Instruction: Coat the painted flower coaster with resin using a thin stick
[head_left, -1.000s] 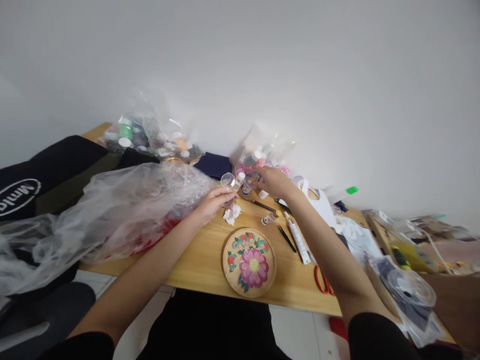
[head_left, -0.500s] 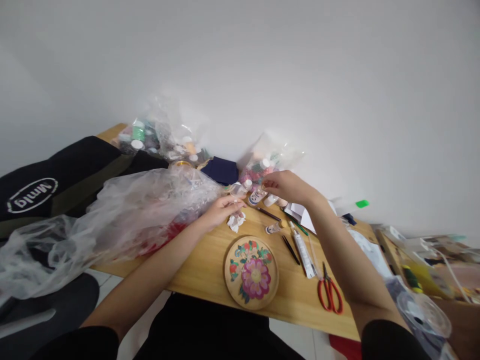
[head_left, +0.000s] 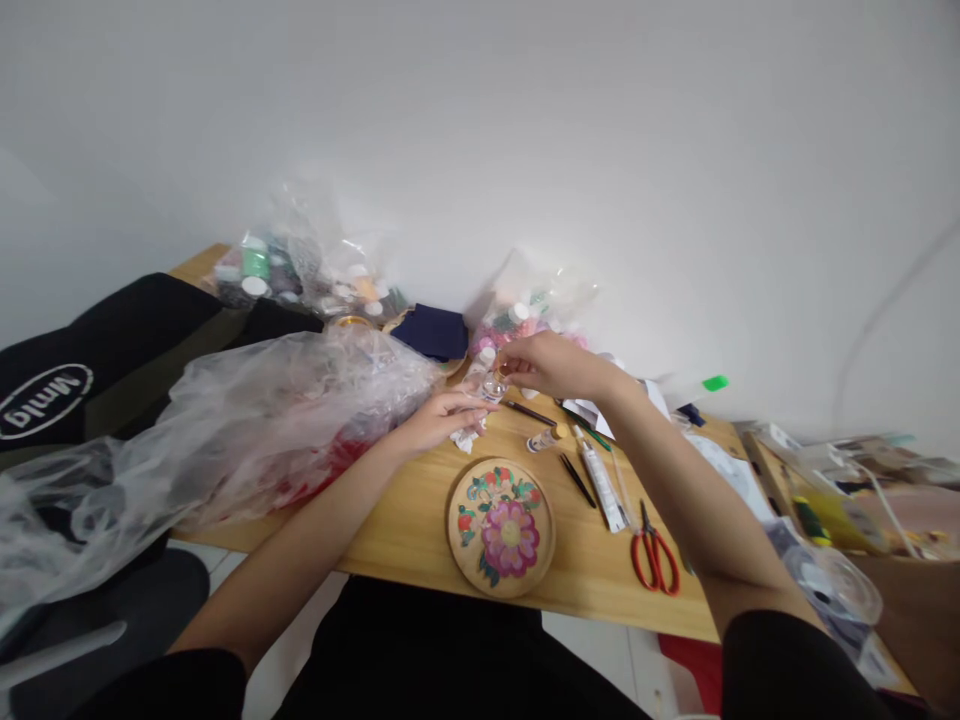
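We see the tabletop [head_left: 390,520], its left part hidden by a crumpled plastic bag [head_left: 247,410] whose contents blur. Our painted plate [head_left: 502,528] lies near the front edge. With our right hand [head_left: 546,362] we pinch a partly covered small bottle [head_left: 492,389] over the far side. Our left hand [head_left: 439,424] is close beside it, fingers nearly straight; whether they grip anything, we cannot tell.

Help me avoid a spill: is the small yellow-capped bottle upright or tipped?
Tipped: the small bottle lies on its side on the table, its yellow cap on and pointing toward the white tube. Cannot tell how tight.
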